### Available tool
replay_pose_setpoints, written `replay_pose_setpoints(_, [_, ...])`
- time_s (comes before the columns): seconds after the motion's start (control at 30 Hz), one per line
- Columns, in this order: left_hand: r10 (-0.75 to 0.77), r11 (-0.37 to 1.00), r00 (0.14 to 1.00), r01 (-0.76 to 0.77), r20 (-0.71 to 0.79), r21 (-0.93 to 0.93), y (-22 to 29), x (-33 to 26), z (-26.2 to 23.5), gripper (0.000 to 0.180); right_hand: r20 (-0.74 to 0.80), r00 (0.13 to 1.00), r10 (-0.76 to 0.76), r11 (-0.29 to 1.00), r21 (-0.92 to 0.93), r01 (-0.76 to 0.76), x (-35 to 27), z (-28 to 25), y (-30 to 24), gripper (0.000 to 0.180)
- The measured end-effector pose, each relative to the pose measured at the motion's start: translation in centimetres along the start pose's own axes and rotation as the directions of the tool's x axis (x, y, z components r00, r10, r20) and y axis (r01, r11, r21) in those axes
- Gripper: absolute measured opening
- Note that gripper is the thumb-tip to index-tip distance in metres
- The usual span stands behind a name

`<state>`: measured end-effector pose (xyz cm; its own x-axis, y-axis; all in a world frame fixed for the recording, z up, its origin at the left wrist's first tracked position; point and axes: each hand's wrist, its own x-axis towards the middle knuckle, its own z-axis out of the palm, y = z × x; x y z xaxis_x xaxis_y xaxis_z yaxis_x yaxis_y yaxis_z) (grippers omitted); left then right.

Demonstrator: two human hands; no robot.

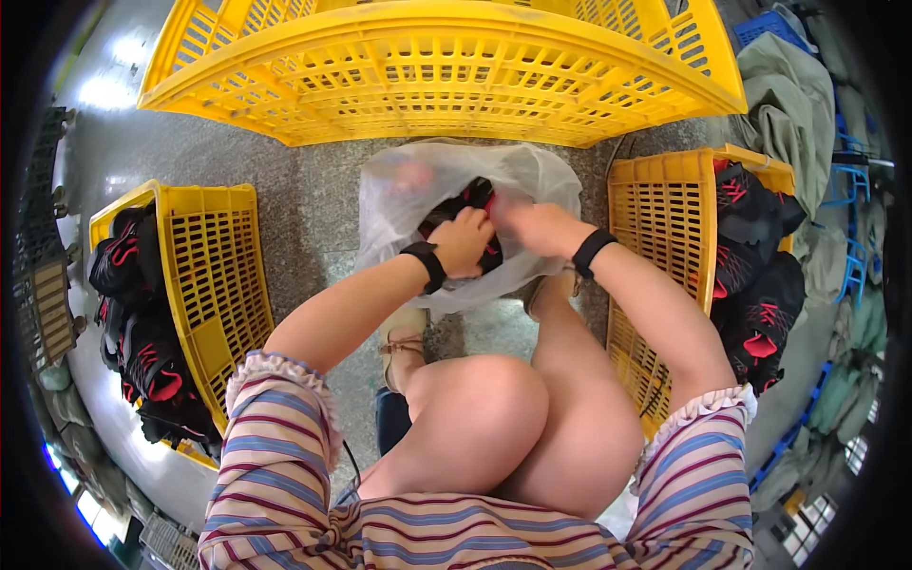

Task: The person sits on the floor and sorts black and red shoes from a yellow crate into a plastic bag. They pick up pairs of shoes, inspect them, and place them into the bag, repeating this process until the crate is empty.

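Observation:
A translucent plastic bag [389, 214] stands with its mouth open on the floor between my feet and the big yellow crate. Inside it shows a black shoe [465, 201] with red parts; how many shoes lie below is hidden. My left hand [461, 244] reaches into the bag's mouth, its fingers bent and closed over the shoe. Close beside it on the right, my right hand [532, 226] is at the bag's opening, next to a red part of the shoe. Motion smears its fingers, so its grip does not show.
A big yellow crate [427, 71] stands ahead. To the left, a yellow crate [214, 275] holds black and red shoes [152, 361]; another crate [660, 237] at the right holds similar shoes [760, 318]. Grey-green sacks [788, 104] lie beyond it.

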<state>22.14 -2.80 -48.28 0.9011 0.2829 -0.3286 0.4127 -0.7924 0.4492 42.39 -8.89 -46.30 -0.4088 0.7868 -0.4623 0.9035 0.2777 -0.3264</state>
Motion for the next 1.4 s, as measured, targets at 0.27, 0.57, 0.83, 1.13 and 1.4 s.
replay_pose_setpoints(0.27, [-0.022, 0.999, 0.987, 0.028, 0.158, -0.035, -2.4, 3.5, 10.4, 0.077, 0.678, 0.644, 0.354, 0.898, -0.439, -0.033, -1.1, -2.2, -0.4, 0.038])
replay_pose_setpoints(0.57, [0.029, 0.881, 0.961, -0.155, 0.276, 0.447, 0.7, -1.1, 4.8, 0.051, 0.114, 0.985, -0.133, 0.925, -0.342, 0.165, -2.3, 4.1, -0.2, 0.031])
replay_pose_setpoints(0.83, [0.019, 0.994, 0.999, -0.023, 0.046, 0.106, -4.1, -0.9, 12.0, 0.054, 0.371, 0.92, 0.13, 0.92, -0.392, 0.028, -1.8, 4.4, -1.9, 0.021])
replay_pose_setpoints(1.13, [0.249, 0.921, 0.856, -0.353, 0.452, 0.162, -6.2, -0.3, 1.2, 0.121, 0.103, 0.949, -0.298, 0.952, -0.041, 0.303, -4.5, 4.4, -2.9, 0.031])
replay_pose_setpoints(1.4, [0.359, 0.932, 0.931, -0.352, 0.071, -0.088, -9.4, -1.0, 3.8, 0.095, 0.377, 0.868, -0.322, 0.896, -0.175, 0.409, -2.0, 4.8, -6.8, 0.033])
